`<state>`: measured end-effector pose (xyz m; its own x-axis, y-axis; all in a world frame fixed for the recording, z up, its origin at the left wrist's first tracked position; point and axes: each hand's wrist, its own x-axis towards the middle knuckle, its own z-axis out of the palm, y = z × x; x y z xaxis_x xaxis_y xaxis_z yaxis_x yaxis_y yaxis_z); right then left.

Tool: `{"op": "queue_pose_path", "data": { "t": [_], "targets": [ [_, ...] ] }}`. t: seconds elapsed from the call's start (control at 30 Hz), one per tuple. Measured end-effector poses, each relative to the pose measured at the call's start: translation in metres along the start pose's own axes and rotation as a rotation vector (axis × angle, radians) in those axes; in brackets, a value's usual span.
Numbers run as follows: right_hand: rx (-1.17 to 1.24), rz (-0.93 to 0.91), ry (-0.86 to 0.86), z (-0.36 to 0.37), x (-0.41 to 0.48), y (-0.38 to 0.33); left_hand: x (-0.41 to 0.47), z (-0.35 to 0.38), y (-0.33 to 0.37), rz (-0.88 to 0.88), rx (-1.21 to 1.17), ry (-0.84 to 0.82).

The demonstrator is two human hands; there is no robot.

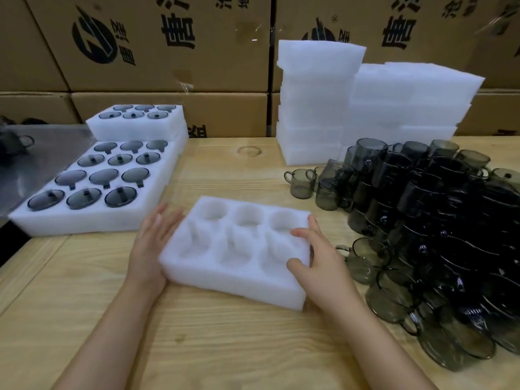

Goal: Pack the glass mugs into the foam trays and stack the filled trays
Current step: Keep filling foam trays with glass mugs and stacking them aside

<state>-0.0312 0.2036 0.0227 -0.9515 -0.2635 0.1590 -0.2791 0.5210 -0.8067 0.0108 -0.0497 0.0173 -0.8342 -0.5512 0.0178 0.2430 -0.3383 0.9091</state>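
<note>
Squaring empty foam tray (230, 288) on counter (225, 350): left grip (156, 237) flat against its side, right grip (320, 260) clasping its rim; loading glass mugs (422, 220) judged next.

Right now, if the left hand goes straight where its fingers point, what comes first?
Probably the right edge of the filled tray; depth is unclear, so the left hand may slip past over the table.

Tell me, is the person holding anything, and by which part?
The empty foam tray, by its two ends: the left hand presses flat on its left side, the right hand curls its fingers over its right edge.
</note>
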Motion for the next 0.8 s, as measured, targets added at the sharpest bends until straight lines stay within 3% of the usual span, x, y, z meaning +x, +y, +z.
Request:
{"op": "queue_pose_path", "data": {
  "t": [0.07, 0.13, 0.3, 0.5, 0.57, 0.7, 0.8],
  "targets": [
    [0.025, 0.029, -0.040, -0.004, 0.001, 0.000, 0.003, -0.006, 0.000, -0.139, -0.183, -0.047],
    [0.056, 0.066, -0.080, -0.008, 0.003, 0.000, 0.004, -0.007, 0.001, -0.174, -0.197, -0.097],
    [0.012, 0.042, -0.115, -0.013, 0.001, 0.000, 0.009, 0.011, -0.003, -0.069, 0.200, -0.073],
    [-0.203, -0.045, -0.069, -0.014, -0.005, -0.009, 0.013, 0.010, -0.006, -0.030, 0.216, -0.134],
    [-0.299, -0.111, 0.037, -0.016, -0.006, -0.018, 0.014, 0.011, -0.006, -0.025, 0.209, -0.148],
    [-0.564, -0.319, 0.471, -0.044, 0.016, -0.044, 0.012, 0.011, -0.007, -0.036, 0.164, -0.157],
    [-0.926, -0.086, 0.562, -0.077, 0.053, -0.058, 0.014, 0.011, -0.008, -0.051, 0.128, -0.142]
  ]
}}
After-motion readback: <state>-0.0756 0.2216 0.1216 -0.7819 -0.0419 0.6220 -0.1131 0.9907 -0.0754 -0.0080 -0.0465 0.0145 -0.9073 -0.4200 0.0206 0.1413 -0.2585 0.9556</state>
